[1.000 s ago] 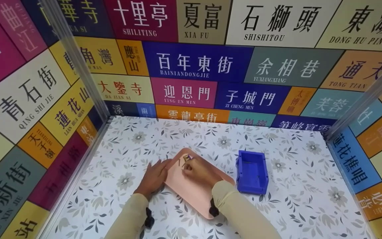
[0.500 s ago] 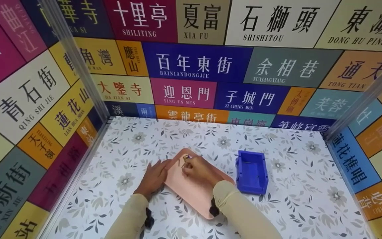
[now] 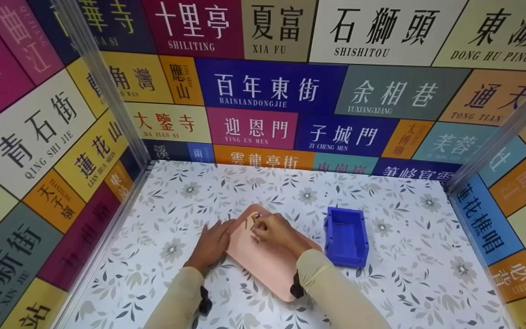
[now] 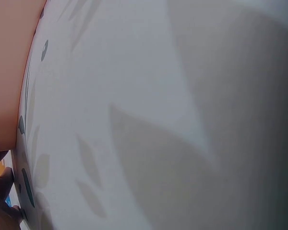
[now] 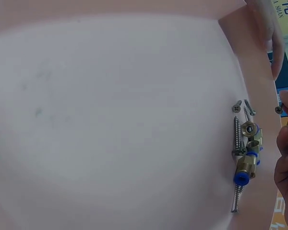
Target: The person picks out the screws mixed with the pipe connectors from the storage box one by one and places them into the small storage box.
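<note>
A pink tray [image 3: 263,260] lies slanted on the table, with my left hand [image 3: 210,244] resting against its left edge, fingers extended. My right hand [image 3: 274,233] is over the tray's far end. In the right wrist view its fingertips pinch a small screw [image 5: 279,110], whose head shows below the finger. Brass fittings with blue collars [image 5: 245,167] lie in a heap along the tray wall. Among them are several silver screws [image 5: 237,127], long and short. From the head view the right hand partly covers this heap.
A blue plastic bin [image 3: 347,237] stands right of the tray, close to its edge. White floral cloth [image 3: 404,274] covers the table. Panels with printed signs [image 3: 272,87] close off the back and both sides.
My right hand has shifted slightly up and to the right over the tray, its fingers changing position at the heap. The left hand, tray and blue bin stay put.
</note>
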Motion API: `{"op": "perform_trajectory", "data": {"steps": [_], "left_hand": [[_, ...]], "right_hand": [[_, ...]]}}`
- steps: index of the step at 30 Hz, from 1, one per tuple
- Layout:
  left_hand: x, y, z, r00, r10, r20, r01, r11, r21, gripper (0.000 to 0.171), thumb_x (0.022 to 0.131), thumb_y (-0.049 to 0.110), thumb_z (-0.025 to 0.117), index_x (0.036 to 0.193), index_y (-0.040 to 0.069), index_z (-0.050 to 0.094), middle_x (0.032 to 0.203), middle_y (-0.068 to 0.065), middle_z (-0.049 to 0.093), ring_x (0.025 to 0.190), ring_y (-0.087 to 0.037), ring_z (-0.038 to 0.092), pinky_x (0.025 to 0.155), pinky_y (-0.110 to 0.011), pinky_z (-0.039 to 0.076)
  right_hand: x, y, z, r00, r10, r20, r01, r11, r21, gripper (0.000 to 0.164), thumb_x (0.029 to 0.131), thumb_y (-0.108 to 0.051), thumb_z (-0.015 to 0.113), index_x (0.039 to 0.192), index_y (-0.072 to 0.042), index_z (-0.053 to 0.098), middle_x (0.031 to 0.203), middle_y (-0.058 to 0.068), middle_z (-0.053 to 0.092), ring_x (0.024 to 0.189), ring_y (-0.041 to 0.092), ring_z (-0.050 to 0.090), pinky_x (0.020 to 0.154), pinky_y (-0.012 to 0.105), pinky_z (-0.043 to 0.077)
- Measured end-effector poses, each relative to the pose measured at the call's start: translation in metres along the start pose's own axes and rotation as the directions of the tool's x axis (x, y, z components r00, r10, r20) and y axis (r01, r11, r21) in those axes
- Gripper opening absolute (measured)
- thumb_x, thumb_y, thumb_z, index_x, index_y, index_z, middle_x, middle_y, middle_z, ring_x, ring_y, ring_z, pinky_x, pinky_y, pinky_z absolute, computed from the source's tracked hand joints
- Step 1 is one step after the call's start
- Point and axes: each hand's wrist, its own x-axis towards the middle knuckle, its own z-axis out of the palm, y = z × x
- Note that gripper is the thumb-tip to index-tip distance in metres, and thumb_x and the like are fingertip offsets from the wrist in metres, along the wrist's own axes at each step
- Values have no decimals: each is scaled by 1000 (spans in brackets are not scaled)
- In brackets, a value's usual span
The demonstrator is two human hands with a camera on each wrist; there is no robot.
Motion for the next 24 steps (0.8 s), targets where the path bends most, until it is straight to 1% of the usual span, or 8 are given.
{"op": "perform_trajectory", "data": {"steps": [4,8,13,18,24], "left_hand": [[1,1,0,1000,-5,1,5,1000,14,47,111,45,30,154,37,45,158,7,48,154,-28,33,129,-58,5],[1,1,2,1000,-28,12,27,999,16,47,110,46,30,154,38,44,159,8,46,155,-27,32,129,-57,4],[2,1,3,999,-51,20,51,999,17,47,109,45,30,155,40,42,160,10,45,156,-26,30,129,-55,2],[0,1,2,998,-52,20,52,999,14,49,108,50,31,156,42,39,161,13,42,156,-23,28,130,-53,1],[-2,0,4,998,-65,24,65,998,-5,50,107,55,34,157,47,34,162,18,39,158,-20,24,130,-51,-1]], "right_hand": [[-4,1,-5,999,-2,-46,1,1000,-8,10,95,-11,71,86,-11,76,75,-2,71,61,-1,54,56,17,46],[-7,2,-10,997,35,-67,-35,999,4,9,94,-11,73,86,-10,76,72,-4,68,61,-1,53,54,16,43],[-10,4,-17,996,50,-74,-48,998,27,7,93,-10,73,89,-9,78,72,-3,69,60,0,53,52,16,43],[-13,4,-25,996,55,-77,-53,998,27,8,94,-12,72,94,-10,79,75,-2,71,61,0,55,53,17,45],[-14,4,-31,994,91,-67,-89,995,41,7,94,-16,73,93,-10,78,73,-4,69,59,0,55,51,16,44]]}}
